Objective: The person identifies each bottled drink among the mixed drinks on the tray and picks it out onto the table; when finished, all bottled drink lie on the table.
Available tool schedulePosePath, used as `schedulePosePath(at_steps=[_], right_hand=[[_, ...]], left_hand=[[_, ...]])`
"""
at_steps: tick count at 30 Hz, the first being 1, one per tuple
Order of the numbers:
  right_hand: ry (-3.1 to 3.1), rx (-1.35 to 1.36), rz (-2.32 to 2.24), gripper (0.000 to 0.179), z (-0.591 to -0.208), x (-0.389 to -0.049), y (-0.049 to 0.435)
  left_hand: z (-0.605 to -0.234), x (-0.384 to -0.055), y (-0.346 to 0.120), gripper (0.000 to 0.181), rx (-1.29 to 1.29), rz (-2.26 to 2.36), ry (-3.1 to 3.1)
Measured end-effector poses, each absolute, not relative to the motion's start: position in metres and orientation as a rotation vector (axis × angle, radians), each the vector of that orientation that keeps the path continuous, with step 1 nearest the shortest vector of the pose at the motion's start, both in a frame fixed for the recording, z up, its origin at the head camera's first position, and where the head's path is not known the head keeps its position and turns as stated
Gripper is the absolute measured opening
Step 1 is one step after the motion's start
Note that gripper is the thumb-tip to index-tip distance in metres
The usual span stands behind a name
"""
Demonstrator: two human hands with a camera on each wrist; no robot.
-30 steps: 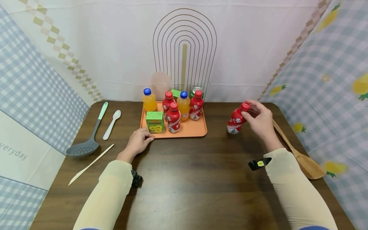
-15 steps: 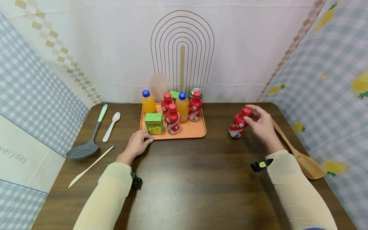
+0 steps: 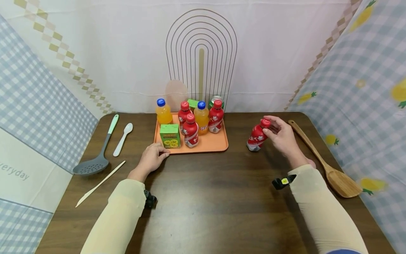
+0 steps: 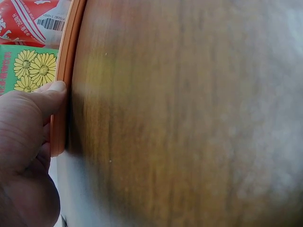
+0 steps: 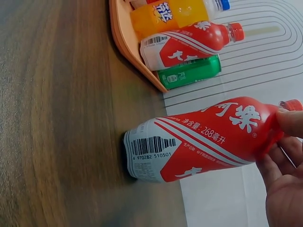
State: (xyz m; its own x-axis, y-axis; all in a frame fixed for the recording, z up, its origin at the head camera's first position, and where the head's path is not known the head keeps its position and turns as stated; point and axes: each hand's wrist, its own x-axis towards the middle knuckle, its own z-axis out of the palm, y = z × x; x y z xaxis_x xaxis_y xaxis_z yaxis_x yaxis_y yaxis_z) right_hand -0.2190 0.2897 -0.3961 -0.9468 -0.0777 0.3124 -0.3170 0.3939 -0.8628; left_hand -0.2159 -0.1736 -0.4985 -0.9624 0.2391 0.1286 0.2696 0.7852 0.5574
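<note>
My right hand (image 3: 283, 139) pinches a red-and-white drink bottle (image 3: 257, 137) near its red cap, to the right of the tray. The bottle leans, its cap toward the hand; its white base is close over the table in the right wrist view. At the front left corner of an orange tray (image 3: 212, 147), my left hand (image 3: 150, 157) grips the rim, thumb on top in the left wrist view. On that tray stand several similar red bottles (image 3: 191, 132), orange drink bottles (image 3: 202, 118) with blue caps, a green drink carton (image 3: 170, 137) and a green can (image 5: 191, 72).
Left of the tray lie a grey slotted turner (image 3: 93, 165), a white spoon (image 3: 123, 139) and a thin pale stick (image 3: 100, 183). A wooden spatula (image 3: 342, 181) lies beyond my right arm. Cloth walls border the table's back and sides.
The right hand and its bottle have come slightly toward me and then shifted left, closer to the tray; the bottle leans a little less. The left hand stays on the tray's corner.
</note>
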Motion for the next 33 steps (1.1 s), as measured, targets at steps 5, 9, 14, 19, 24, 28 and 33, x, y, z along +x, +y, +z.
schedulePosePath(at_steps=[5,9,14,19,24,28,33], right_hand=[[-2.436,0.38,1.598,0.043,-0.3956,-0.2193,0.2858],[-2.435,0.403,1.587,0.043,-0.3957,-0.2197,0.2823],[-2.438,0.408,1.569,0.043,-0.3962,-0.2194,0.2805],[-2.441,0.411,1.567,0.043,-0.3963,-0.2194,0.2812],[-2.463,0.409,1.552,0.043,-0.3955,-0.219,0.2818],[-2.483,0.41,1.531,0.043,-0.3953,-0.2182,0.2826],[-2.484,0.423,1.54,0.043,-0.3961,-0.2184,0.2824]], left_hand=[[-0.499,-0.2161,-0.1743,0.01,-0.418,-0.917,-2.924],[-0.4992,-0.2161,-0.1748,0.009,-0.418,-0.92,-2.917],[-0.5007,-0.2164,-0.1749,0.009,-0.421,-0.927,-2.911],[-0.5012,-0.2166,-0.1746,0.009,-0.419,-0.927,-2.913],[-0.4996,-0.2164,-0.1741,0.01,-0.422,-0.921,-2.921],[-0.4981,-0.2161,-0.1736,0.01,-0.431,-0.925,-2.919],[-0.4999,-0.2157,-0.1742,0.01,-0.421,-0.92,-2.922]])
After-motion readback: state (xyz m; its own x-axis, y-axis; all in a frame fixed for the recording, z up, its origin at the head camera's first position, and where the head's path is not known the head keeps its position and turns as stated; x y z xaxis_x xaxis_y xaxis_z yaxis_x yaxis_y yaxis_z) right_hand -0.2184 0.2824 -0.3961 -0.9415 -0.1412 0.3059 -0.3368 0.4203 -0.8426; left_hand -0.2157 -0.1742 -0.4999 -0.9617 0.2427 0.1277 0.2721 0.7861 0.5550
